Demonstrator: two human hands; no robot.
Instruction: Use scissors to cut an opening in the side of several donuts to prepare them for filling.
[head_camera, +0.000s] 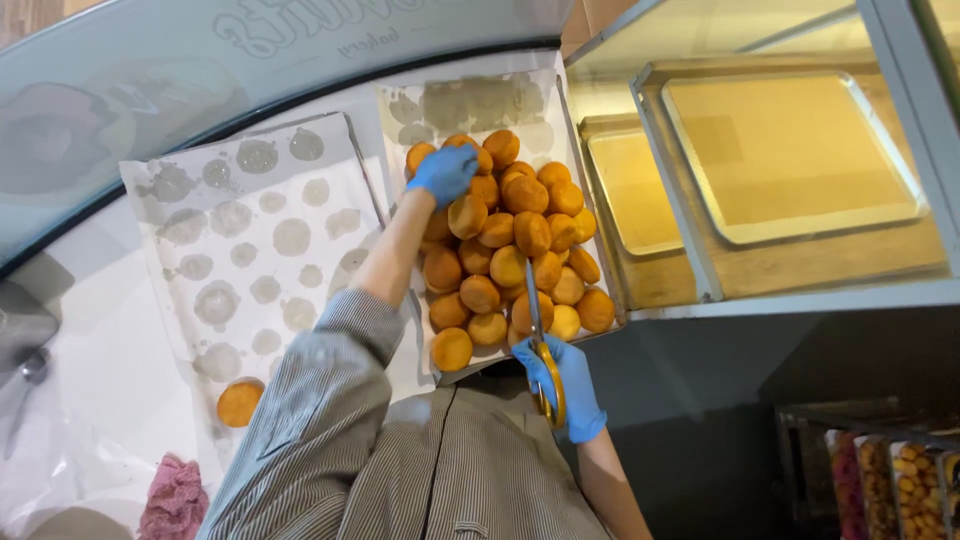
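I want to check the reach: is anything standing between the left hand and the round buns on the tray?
Nothing visible does. The left hand, in a blue glove, already rests on the top of the bun pile. The right hand holds the scissors at the near edge of the pile.

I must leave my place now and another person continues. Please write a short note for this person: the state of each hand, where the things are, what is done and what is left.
Left hand, blue glove: resting on a round golden bun at the far end of the bun pile.
Right hand, blue glove: holding yellow-handled scissors, blades pointing into the near end of the pile.
Things: the buns are heaped on the right paper-lined tray.
Done: the left tray's paper shows greasy round marks and carries one bun at its near corner.
Left: the whole heap; whether any bun is already cut cannot be seen.
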